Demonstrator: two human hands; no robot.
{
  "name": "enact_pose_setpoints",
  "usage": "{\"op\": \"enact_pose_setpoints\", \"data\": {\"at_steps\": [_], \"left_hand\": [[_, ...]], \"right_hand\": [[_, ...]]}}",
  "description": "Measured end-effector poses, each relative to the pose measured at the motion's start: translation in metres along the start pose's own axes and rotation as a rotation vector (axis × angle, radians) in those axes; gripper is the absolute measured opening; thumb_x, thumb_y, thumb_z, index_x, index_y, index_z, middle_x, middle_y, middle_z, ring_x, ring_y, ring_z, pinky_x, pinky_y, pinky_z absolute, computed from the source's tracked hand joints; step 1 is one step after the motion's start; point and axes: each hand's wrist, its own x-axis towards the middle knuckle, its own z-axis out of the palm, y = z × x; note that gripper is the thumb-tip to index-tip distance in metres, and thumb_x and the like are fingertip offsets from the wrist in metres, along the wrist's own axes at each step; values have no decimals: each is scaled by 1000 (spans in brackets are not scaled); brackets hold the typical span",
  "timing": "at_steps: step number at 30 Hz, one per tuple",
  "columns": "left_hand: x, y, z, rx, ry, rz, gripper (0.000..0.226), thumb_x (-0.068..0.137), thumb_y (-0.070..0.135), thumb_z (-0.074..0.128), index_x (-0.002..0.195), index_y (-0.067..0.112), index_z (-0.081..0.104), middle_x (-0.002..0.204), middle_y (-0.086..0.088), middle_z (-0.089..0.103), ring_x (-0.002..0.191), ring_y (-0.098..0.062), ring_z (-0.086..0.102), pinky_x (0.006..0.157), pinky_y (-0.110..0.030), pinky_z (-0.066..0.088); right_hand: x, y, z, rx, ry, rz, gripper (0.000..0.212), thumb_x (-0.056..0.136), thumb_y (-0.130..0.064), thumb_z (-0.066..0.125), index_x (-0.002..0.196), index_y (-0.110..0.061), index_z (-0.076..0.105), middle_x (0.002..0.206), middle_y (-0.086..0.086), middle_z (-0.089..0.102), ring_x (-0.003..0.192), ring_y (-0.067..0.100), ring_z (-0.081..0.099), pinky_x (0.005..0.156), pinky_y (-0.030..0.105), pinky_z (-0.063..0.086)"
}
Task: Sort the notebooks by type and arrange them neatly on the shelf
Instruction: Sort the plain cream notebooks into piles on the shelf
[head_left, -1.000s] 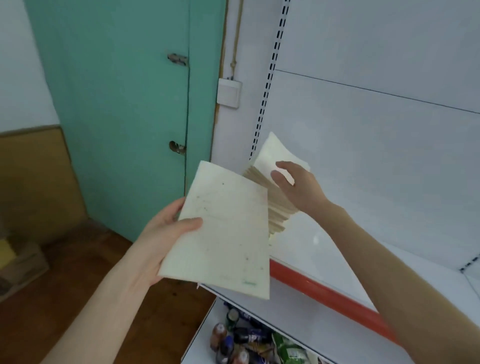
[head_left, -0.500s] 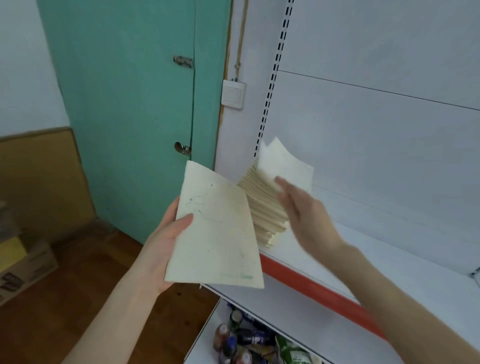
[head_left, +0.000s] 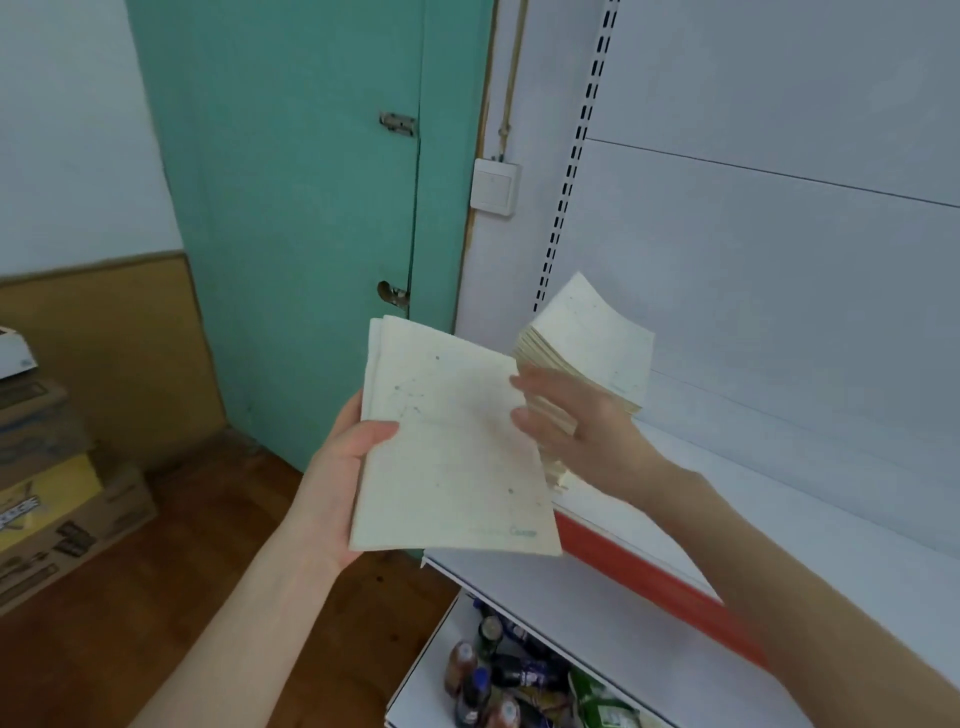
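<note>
My left hand (head_left: 337, 467) grips a thin cream notebook (head_left: 452, 457) by its left edge, thumb across the stained cover; a second cover edge shows behind it at the top left. My right hand (head_left: 576, 436) is at the notebook's right edge, its fingertips touching the cover with fairly straight fingers. Behind that hand, a stack of matching cream notebooks (head_left: 592, 348) leans at the left end of the white shelf (head_left: 779, 519), partly hidden by my right hand.
A red strip (head_left: 649, 577) runs along the shelf's front edge. Several bottles (head_left: 493, 675) lie on the lower shelf. A teal door (head_left: 311, 208) and a wall switch (head_left: 496, 187) are to the left. Cardboard boxes (head_left: 52, 493) sit on the wooden floor.
My right hand left the leaning stack on the shelf and came down and left to the held notebook's right edge. My left hand raised the notebook slightly.
</note>
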Motion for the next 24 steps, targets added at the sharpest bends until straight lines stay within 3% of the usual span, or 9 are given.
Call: {"op": "enact_pose_setpoints", "data": {"at_steps": [1,3,5,9,13,15,19,21,24], "left_hand": [[-1,1,-2,3,11,-2,39,90,9,42,122,30,48,110,-6,59,98,-28,58,72,-41,50],[-2,1,-7,4,20,5,38,91,10,43,124,29,48,113,-6,59,102,-30,58,76,-45,50],[0,2,-14,-1,23,11,39,91,12,46,126,30,48,118,-7,59,107,-32,57,85,-51,49],[2,1,-22,37,22,29,43,83,28,58,125,34,50,121,-5,60,110,-32,57,89,-55,47],[4,-3,-16,77,-44,32,50,79,31,61,127,34,48,119,-3,61,109,-28,59,76,-44,53],[6,-6,-11,87,-37,38,47,82,27,59,127,33,48,118,-3,61,108,-27,59,74,-43,53],[9,-12,-7,110,-56,28,46,82,27,59,126,34,48,118,-2,61,108,-27,59,78,-46,53],[8,-13,-6,108,-64,29,45,84,26,58,127,34,47,117,-1,61,107,-26,60,75,-43,53],[7,-13,-8,118,-61,30,48,82,28,58,128,36,47,117,-2,61,107,-26,59,73,-43,53]], "right_hand": [[15,13,-8,-102,67,97,51,93,-37,48,139,-17,40,150,-2,31,138,12,28,109,20,22],[37,39,-16,-289,24,294,62,94,-41,45,146,-13,25,154,3,22,142,18,19,116,33,15],[46,59,-13,-360,-48,350,60,95,-44,41,143,-11,27,149,6,31,138,23,27,112,41,24],[36,65,-12,-299,56,289,37,101,-31,31,129,-14,48,125,8,56,117,27,49,94,35,37],[28,63,-21,-383,176,330,33,102,-23,29,122,-11,51,98,14,64,90,35,56,79,39,44],[23,60,-21,-350,158,327,34,101,-26,31,125,-10,49,101,15,64,93,33,56,81,38,44],[17,59,-8,-450,22,265,49,97,-39,39,141,-16,33,140,4,44,127,25,39,99,33,35],[16,61,-4,-517,94,222,40,100,-30,34,138,-18,38,134,2,50,123,25,43,93,29,36],[10,50,-11,-291,301,251,36,101,-20,35,134,-16,48,111,5,64,100,24,57,79,24,39]]}}
